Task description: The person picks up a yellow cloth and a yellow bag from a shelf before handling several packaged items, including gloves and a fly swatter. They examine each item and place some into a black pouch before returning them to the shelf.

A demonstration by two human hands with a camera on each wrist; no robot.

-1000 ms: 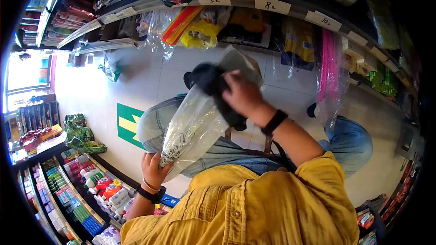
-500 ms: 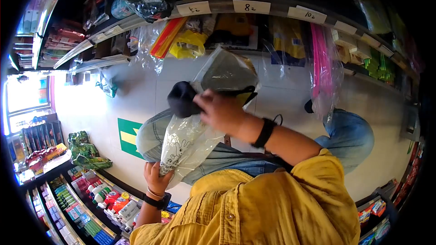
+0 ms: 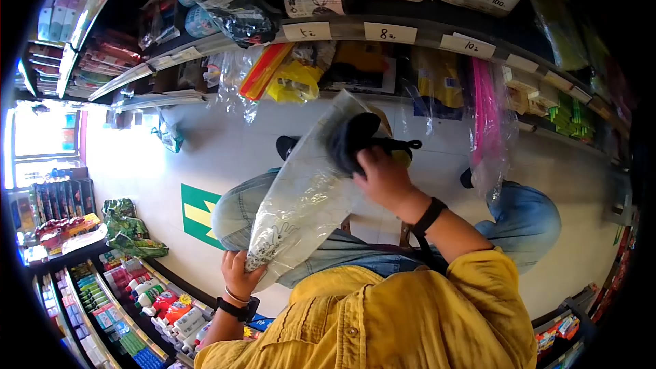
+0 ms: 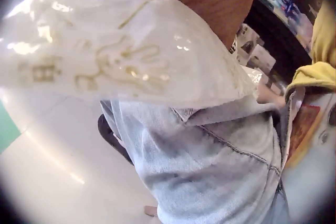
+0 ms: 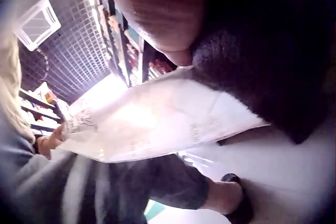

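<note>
A clear plastic bag (image 3: pixel 301 195) with a printed rabbit is stretched across the person's lap in the head view. The left hand (image 3: pixel 240 273) pinches its lower printed end. At the bag's upper end, the right hand (image 3: pixel 387 176) grips a dark, soft item (image 3: pixel 352 142) with a thin strap; whether it lies inside the bag or against it, I cannot tell. The left wrist view shows the printed plastic (image 4: pixel 121 61) close up. In the right wrist view, the dark fabric (image 5: pixel 262 61) fills the upper right beside the fingers, with the pale bag (image 5: pixel 157 116) below.
A shelf (image 3: pixel 403 31) with price cards and hanging packets runs above the hands. Rows of bottles (image 3: pixel 171 311) stand at the lower left. A green patterned bag (image 3: pixel 130 229) lies on the floor (image 3: pixel 444 157). Another person's jeans (image 3: pixel 526 222) show at the right.
The right hand and dark item moved left across the bag, then back right and slightly down. The left hand still pinches the lower end, and the bag is drawn out longer than half a second ago.
</note>
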